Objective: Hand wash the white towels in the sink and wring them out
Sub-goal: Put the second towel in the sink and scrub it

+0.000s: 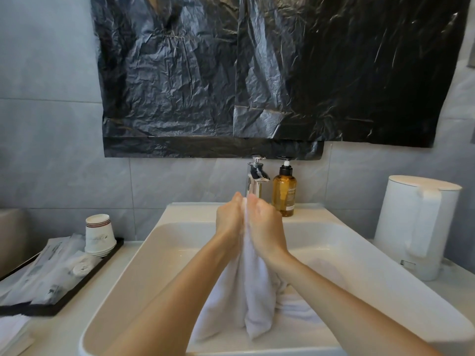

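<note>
left hand: the left hand [228, 218] is gripping the top of the white towel [254, 299], its fingers [236, 199] curling tight onto the cloth from the left.
right hand: the right hand [264, 224] is gripping the same bunched top from the right, its fingers [254, 201] clamping on the cloth, so the two hands are pressing against each other with the towel between them.
white towel: it is hanging straight down from the fingers in a gathered bundle, its lower end reaching into the sink [164, 227]; more white cloth [300, 308] is lying in the basin below and to the right of the fingers, and I cannot tell whether it is a second towel.
faucet: the chrome faucet [257, 176] is standing just beyond the fingers.
shampoo bottle: the amber pump bottle [284, 194] is standing beyond and to the right of the fingers.
kettle: the white kettle [416, 224] is sitting on the desk [452, 281], well to the right of the fingers.
paper cups: the stacked paper cups [99, 235] are sitting on a dark tray [102, 264], well to the left of the fingers.
</note>
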`<state>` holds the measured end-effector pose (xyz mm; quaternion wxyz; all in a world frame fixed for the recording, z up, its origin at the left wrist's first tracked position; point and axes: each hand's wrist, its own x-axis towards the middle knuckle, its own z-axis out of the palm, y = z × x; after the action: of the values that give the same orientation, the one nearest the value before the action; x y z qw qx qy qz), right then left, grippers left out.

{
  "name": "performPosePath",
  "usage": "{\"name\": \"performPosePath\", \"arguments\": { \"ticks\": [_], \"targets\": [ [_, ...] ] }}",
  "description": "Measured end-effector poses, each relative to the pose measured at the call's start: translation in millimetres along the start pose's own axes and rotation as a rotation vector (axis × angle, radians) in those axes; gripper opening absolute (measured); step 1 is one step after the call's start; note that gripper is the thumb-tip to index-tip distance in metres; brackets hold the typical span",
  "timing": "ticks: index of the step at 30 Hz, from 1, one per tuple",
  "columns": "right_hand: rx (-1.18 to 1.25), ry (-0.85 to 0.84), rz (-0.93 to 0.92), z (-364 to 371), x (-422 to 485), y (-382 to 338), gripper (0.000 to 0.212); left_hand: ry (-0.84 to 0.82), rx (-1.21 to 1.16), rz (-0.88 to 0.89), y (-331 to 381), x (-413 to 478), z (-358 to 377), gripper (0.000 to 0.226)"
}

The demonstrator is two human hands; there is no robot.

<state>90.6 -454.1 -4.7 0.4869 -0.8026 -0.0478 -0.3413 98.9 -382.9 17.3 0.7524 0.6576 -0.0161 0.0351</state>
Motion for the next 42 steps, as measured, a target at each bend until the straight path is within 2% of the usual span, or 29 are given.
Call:
{"name": "performPosePath", "arguments": {
  "ticks": [2,5,7,10,11,14,16,18,20,22,24,26,29,31,33,35,37,42],
  "targets": [
    [-0.013,-0.055,-0.029,2.9,-5.8,-3.9,0.046,0.033,0.08,0.019,0.0,3.1,-0.7,0.035],
    [-0.02,0.009,0.185,-1.4,19.0,-2.3,0.049,-0.03,0.03,-0.039,-2.0,-4.6,0.7,0.037],
    [-0.042,0.053,0.136,-4.3,14.3,0.0,0.049,-0.044,0.053,-0.001,-3.7,-4.2,1.9,0.039],
    [-0.036,-0.044,-0.072,-0.5,-10.7,-6.9,0.046,0.056,0.16,0.058,-4.0,8.0,-2.8,0.028],
    [-0.034,-0.053,-0.06,-0.5,-9.2,-9.6,0.046,0.083,0.148,0.066,-4.8,10.2,-2.6,0.027],
    [-0.093,-0.015,0.072,-4.2,19.9,-0.1,0.039,-0.024,0.095,0.114,-3.7,-1.6,1.7,0.04],
    [-0.11,-0.061,0.08,-6.7,22.7,12.4,0.037,-0.088,0.08,0.081,-5.3,-3.1,3.0,0.043],
    [-0.077,-0.159,0.085,-5.5,16.8,22.2,0.038,-0.064,0.115,0.067,-5.2,0.0,-0.2,0.042],
    [-0.059,-0.216,0.084,-8.2,18.8,22.1,0.04,-0.009,0.312,0.205,-6.7,2.0,-4.9,0.046],
    [-0.054,-0.19,0.106,-13.9,27.1,17.5,0.04,0.029,0.609,0.367,-9.9,1.1,-9.6,0.046],
    [-0.057,-0.137,0.088,-21.2,30.9,14.6,0.037,0.073,0.761,0.423,-10.2,3.9,-16.0,0.037],
    [0.003,-0.1,0.051,-27.8,28.5,13.9,0.035,0.054,0.731,0.454,-8.5,12.5,-20.5,0.029],
    [0.148,-0.141,0.063,-32.0,26.3,10.8,0.031,-0.182,0.423,0.465,-7.4,14.9,-20.3,0.036],
    [0.227,-0.176,0.094,-33.5,25.8,7.7,0.032,-0.227,0.477,0.381,-6.9,16.5,-22.6,0.039],
    [0.252,-0.215,0.136,-35.6,26.8,6.6,0.036,-0.169,0.605,0.35,-7.7,22.2,-27.0,0.035],
    [0.218,-0.295,0.133,-36.3,25.1,7.1,0.032,-0.05,0.653,0.432,-8.3,24.0,-29.0,0.045],
    [0.203,-0.423,0.131,-34.4,24.6,11.8,0.022,0.056,0.622,0.522,-8.9,23.2,-28.2,0.043],
    [0.148,-0.701,0.438,-41.5,27.6,23.4,0.06,0.29,0.378,0.484,-1.9,24.2,-36.4,0.041]
  ]
}}
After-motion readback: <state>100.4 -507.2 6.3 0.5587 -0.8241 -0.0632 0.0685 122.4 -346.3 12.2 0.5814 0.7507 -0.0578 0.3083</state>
